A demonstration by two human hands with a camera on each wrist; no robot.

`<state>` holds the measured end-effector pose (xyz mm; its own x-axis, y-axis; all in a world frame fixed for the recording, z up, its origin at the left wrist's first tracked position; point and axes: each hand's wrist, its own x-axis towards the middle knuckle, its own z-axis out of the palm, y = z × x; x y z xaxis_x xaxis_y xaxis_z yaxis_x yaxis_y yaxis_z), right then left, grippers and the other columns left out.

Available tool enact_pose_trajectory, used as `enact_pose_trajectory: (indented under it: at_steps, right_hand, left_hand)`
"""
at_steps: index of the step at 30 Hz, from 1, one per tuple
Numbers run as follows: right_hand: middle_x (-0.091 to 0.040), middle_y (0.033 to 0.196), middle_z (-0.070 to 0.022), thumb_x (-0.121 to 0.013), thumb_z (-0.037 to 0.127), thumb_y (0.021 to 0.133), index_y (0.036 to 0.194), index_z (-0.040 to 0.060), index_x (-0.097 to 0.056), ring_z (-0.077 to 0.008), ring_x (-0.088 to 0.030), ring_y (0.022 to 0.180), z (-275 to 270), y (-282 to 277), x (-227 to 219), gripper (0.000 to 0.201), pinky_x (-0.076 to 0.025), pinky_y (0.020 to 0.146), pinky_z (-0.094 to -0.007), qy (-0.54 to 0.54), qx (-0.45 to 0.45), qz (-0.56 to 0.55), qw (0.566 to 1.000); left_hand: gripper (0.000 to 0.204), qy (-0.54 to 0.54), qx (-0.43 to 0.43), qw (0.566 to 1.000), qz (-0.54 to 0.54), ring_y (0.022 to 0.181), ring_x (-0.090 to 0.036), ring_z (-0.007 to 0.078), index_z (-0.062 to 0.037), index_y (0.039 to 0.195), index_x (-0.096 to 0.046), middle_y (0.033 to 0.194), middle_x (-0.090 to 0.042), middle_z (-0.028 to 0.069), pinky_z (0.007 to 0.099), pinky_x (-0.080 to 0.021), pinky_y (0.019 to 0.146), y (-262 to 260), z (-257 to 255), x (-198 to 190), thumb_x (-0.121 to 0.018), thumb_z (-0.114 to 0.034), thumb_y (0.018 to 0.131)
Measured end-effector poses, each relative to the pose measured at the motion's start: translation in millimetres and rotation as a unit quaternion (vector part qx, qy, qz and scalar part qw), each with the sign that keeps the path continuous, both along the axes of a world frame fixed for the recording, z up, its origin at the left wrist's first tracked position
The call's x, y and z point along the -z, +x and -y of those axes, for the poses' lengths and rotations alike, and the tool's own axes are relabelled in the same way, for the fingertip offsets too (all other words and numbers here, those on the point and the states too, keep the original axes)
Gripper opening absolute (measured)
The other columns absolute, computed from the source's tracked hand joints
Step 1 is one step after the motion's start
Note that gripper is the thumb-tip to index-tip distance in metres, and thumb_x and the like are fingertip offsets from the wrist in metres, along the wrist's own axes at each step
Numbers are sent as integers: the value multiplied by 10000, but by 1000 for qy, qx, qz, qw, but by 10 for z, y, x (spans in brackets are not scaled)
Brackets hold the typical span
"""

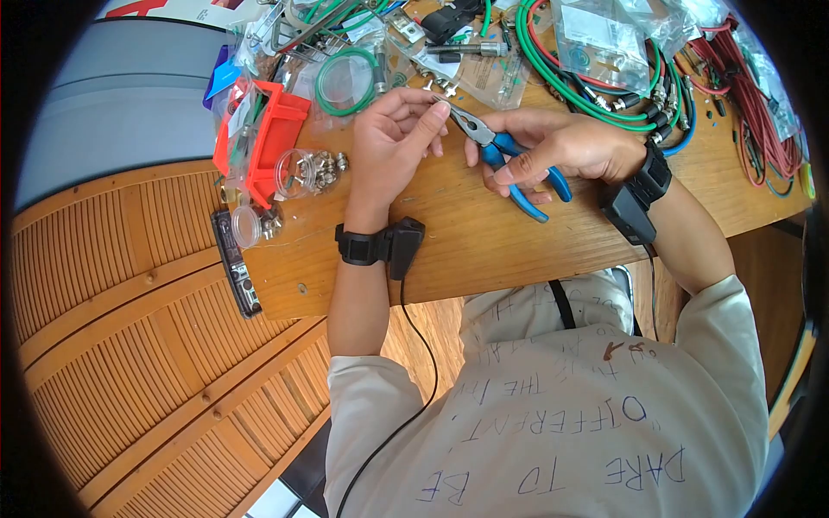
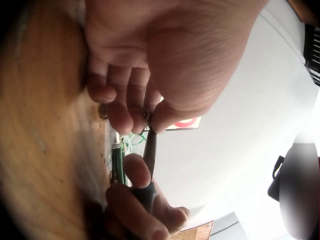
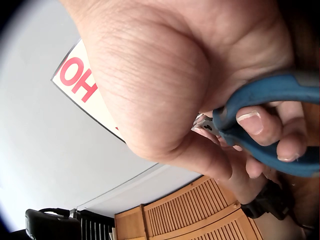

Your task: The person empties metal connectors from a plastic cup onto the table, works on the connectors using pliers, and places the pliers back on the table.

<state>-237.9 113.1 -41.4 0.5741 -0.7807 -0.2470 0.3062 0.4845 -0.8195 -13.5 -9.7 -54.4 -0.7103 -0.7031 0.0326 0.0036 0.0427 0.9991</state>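
Reaching to the fingertips of the left hand [image 1: 390, 142], the blue-handled pliers [image 1: 485, 138] are gripped in the right hand [image 1: 577, 147] above the wooden table [image 1: 484, 246]. Between the left thumb and fingers, a small dark piece [image 2: 147, 116] is pinched — its exact shape cannot be told. Beside the red bin [image 1: 281, 125], metal connectors [image 1: 326, 170] are seen with a clear jar [image 1: 287, 171].

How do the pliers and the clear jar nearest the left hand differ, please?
The pliers have blue handles and a metal nose, while the jar is transparent. The pliers are slender; the jar is rounded. The pliers are held in the right hand, whereas the jar sits on the table with metal fittings inside.
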Motion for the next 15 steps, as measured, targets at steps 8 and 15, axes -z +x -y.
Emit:
enact_pose_trajectory:
  at_steps: [8,15]
  right_hand:
    - [-664,953,-61,-703,111,996,1267,42,-559,-76,-532,624,14,-6,35,314,-444,578,-224,-1,-2,12,1000]
    - [-668,957,-59,-695,114,1003,1273,43,-563,-85,-556,633,22,-15,50,309,-457,577,-235,-14,-5,15,1000]
  left_hand:
    - [197,11,-1,1000,1,674,-638,103,11,1142,-691,871,-717,48,231,-464,594,13,7,-6,-725,-145,1027]
    - [244,58,-55,995,-51,669,-618,111,19,1208,-713,888,-701,53,237,-449,597,77,86,-27,-715,-155,1038]
